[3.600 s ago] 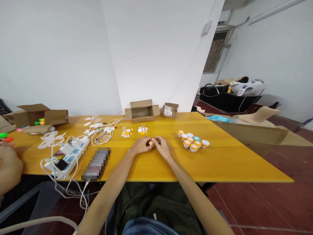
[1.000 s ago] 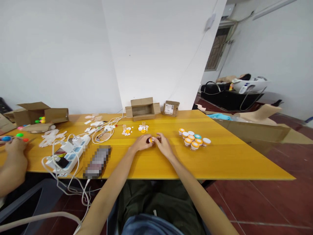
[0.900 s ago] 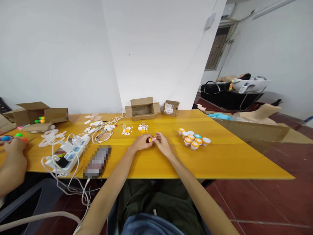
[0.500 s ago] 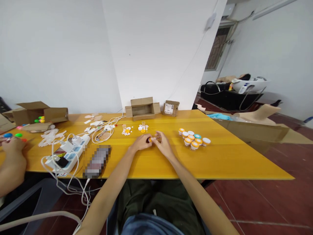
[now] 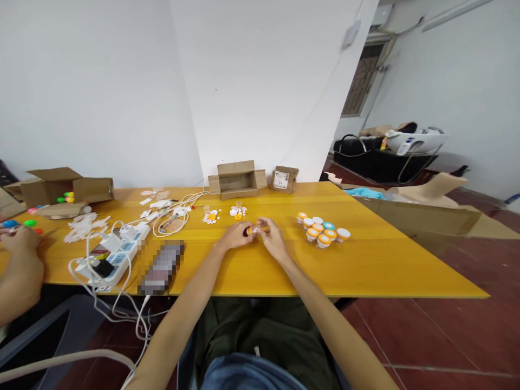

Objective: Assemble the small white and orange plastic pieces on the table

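My left hand [image 5: 236, 236] is closed around a small jar with an orange-and-white lid [image 5: 250, 231], held on its side above the table. The lid end faces right, and my fingers hide most of the body. Close against that end is my right hand [image 5: 272, 238], fingers bent together at a whitish bit too small to make out. Beyond my hands lie small white and orange round parts [image 5: 237, 213], with a clear cup among them. A second pile of such parts [image 5: 210, 218] lies to its left. Several lidded clear jars [image 5: 320, 232] stand grouped at the right.
An open cardboard box [image 5: 238, 187] and a smaller box [image 5: 283, 180] stand by the wall. At left are a power strip [image 5: 125, 254] with tangled white cables, a phone [image 5: 161, 268], and a co-worker's hand [image 5: 20, 238] near coloured balls. The table's front edge runs before me.
My right fingers have shifted slightly at the jar's lid end, and more of the orange-and-white lid shows between my hands. My left hand stays in nearly the same place.
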`<move>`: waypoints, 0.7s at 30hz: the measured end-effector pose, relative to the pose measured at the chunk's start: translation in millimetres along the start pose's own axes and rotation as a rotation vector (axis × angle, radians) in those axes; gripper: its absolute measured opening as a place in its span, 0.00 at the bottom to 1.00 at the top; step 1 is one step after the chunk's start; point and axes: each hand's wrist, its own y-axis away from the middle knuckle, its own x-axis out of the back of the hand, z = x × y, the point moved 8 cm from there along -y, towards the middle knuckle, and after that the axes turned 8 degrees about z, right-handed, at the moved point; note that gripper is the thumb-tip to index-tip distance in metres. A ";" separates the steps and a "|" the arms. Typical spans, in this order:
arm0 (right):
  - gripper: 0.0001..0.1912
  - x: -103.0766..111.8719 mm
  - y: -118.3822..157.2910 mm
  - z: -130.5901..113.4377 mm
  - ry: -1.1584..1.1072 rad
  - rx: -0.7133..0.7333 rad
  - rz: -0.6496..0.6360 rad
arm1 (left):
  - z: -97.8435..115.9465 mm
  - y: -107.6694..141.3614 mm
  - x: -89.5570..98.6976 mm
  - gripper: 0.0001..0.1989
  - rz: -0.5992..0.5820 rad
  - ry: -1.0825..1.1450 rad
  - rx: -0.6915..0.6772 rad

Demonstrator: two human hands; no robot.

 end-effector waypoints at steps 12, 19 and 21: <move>0.14 19.5 1.3 -13.4 0.338 0.131 0.176 | -6.0 -1.0 3.8 0.06 0.081 -0.087 -0.038; 0.17 8.7 1.8 6.0 0.495 0.080 0.035 | -8.6 0.0 5.1 0.09 0.099 -0.148 -0.036; 0.18 4.9 2.4 10.3 0.511 0.059 -0.006 | -8.3 -0.1 4.7 0.09 0.097 -0.159 -0.042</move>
